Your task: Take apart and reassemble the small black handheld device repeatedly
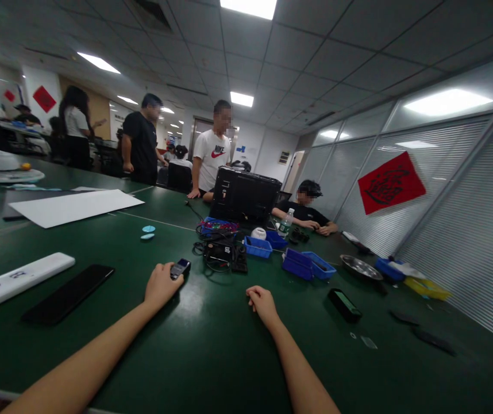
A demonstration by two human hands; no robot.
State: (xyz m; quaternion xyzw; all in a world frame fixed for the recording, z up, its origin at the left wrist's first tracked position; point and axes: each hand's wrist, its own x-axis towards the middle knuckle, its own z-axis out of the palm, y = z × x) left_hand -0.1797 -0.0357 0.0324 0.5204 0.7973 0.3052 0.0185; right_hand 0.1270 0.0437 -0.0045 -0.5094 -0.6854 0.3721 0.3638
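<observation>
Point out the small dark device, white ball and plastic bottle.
Small dark device (181, 267), head view: on its exposed upper face.
White ball (258, 233), head view: on the middle of its visible surface.
Plastic bottle (285, 225), head view: on its label.

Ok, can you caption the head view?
Left hand holding a small dark device, right hand loosely curled, at a green table.

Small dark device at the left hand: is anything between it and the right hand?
Nothing visible stands between the device and the right hand, only green tabletop; the cabled black box lies beyond that path.
</observation>
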